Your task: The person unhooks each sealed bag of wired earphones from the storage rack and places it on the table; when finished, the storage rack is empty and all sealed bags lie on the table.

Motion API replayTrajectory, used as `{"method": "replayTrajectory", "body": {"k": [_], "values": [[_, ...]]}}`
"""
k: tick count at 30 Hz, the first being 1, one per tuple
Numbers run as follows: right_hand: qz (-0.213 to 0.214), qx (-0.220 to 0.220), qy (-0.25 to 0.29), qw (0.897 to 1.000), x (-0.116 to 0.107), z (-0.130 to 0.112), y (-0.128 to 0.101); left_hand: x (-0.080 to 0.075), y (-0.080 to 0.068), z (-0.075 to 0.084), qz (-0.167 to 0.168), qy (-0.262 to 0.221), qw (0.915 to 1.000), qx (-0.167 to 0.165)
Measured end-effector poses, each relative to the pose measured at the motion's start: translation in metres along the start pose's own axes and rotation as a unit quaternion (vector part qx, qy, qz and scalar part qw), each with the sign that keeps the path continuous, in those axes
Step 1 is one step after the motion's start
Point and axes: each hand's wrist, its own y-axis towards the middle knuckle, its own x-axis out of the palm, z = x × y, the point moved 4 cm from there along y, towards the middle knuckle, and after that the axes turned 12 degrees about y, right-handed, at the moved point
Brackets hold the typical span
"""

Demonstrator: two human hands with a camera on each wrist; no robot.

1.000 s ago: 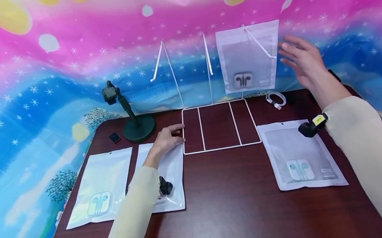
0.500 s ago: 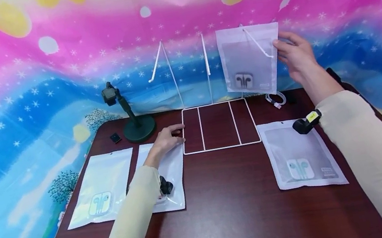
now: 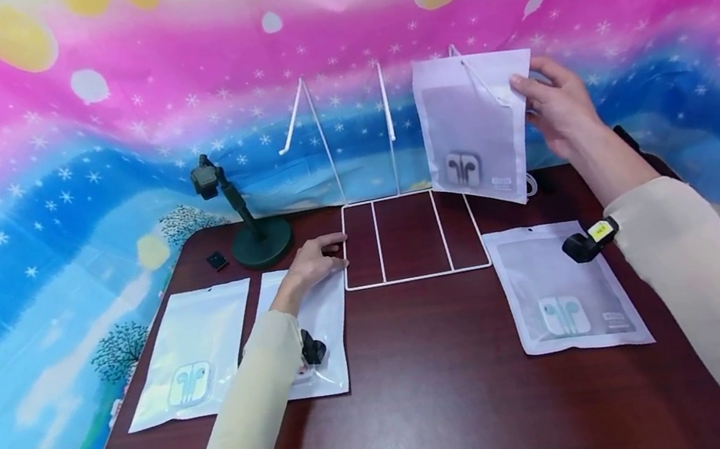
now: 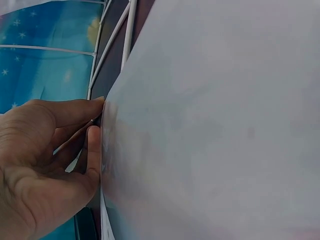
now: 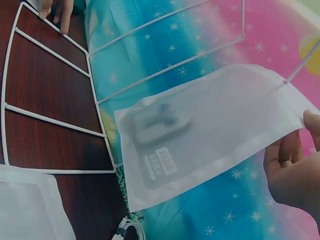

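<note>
A white zip pouch (image 3: 475,126) with earphones in a case showing through hangs on the right-hand hook of a white wire rack (image 3: 419,276). The hook's arm comes through near the pouch's top edge. At that pouch's right edge, my right hand (image 3: 557,100) pinches the upper side between thumb and fingers; the right wrist view shows this hand (image 5: 295,165) at the pouch corner. My left hand (image 3: 312,268) touches the left wire of the rack's base with extended, spread fingertips. Beneath my left forearm lies another pouch (image 3: 332,340), partly covered.
Flat on the dark table (image 3: 419,405) are a pouch (image 3: 205,322) at far left and one (image 3: 548,280) at right. A dark green stand (image 3: 259,245) and a small black square (image 3: 217,261) stand behind. A white cable (image 3: 530,184) is partly hidden. The rack's other hooks bear nothing.
My right hand has closed on the pouch's right edge. The hanging pouch has shifted forward and down along its hook and tilted. My left hand has stayed put.
</note>
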Motion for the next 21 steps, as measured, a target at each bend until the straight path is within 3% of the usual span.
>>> {"method": "replayTrajectory", "body": {"k": [8, 21], "values": [[-0.024, -0.029, -0.043, 0.998, -0.008, -0.003, -0.02, -0.002, -0.002, 0.0, -0.004, -0.008, 1.0, 0.002], [-0.04, -0.063, -0.05, 0.996, -0.024, -0.009, -0.058, -0.002, -0.002, -0.001, -0.01, -0.003, 0.9999, 0.011]]}}
